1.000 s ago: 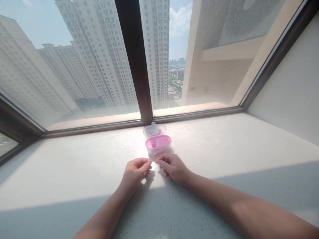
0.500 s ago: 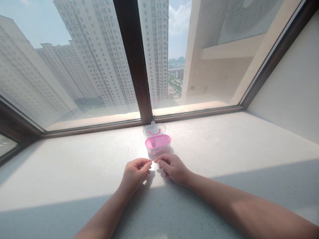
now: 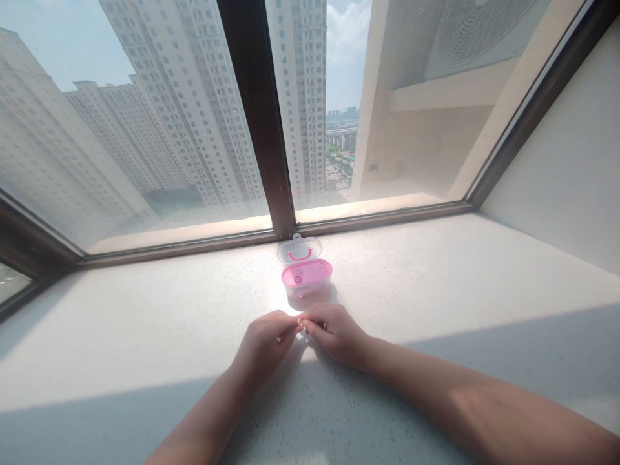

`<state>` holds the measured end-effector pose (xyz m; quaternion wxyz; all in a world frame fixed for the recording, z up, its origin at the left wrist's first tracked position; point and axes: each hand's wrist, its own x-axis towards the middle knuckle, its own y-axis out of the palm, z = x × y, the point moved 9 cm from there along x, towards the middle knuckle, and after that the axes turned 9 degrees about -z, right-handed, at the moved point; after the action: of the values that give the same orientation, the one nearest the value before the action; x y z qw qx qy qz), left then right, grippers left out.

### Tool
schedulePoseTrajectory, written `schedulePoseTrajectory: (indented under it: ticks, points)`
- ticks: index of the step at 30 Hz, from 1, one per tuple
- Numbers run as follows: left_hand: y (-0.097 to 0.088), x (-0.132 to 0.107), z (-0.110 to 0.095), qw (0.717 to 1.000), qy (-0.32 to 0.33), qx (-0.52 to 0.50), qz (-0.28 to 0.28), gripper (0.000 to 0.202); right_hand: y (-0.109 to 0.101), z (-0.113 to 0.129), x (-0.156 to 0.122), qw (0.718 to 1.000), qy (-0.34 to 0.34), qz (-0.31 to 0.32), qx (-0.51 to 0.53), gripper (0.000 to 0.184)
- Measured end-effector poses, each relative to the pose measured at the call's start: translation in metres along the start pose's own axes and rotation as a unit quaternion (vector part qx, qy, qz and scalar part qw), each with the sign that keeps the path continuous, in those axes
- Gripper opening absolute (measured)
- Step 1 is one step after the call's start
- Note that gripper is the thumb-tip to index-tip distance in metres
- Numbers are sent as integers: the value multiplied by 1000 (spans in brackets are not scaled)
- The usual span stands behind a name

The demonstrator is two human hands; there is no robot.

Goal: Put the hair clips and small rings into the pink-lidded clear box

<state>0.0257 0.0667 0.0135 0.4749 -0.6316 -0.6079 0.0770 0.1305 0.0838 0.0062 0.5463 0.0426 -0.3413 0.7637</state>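
Note:
My left hand and my right hand meet fingertip to fingertip over the pale sill, both closed in a pinch. Whatever lies between the fingertips is too small to name. Just beyond them stands a small oval box with clear sides and a pink inner tray on top. On that tray lies a small dark ring-like piece. The box's clear lid, with a pink handle, is tipped back behind it toward the window.
The speckled pale window sill spreads out on both sides, partly in shadow. A dark window frame rises behind the box, and a white wall bounds the right side.
My hands have come together, closing the small gap between their fingertips. The box and its lid have stayed in place; the view has shifted slightly.

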Motion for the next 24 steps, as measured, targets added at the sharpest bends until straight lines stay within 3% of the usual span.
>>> schedulePoseTrajectory:
  ticks: [13, 24]
  points:
    - [-5, 1, -9, 999, 5, -22, -24, 19, 2, -21, 0, 987, 115, -4, 110, 20]
    - [-7, 2, -6, 998, -33, -50, -38, 17, -4, -21, 1, 990, 105, -33, 91, 21]
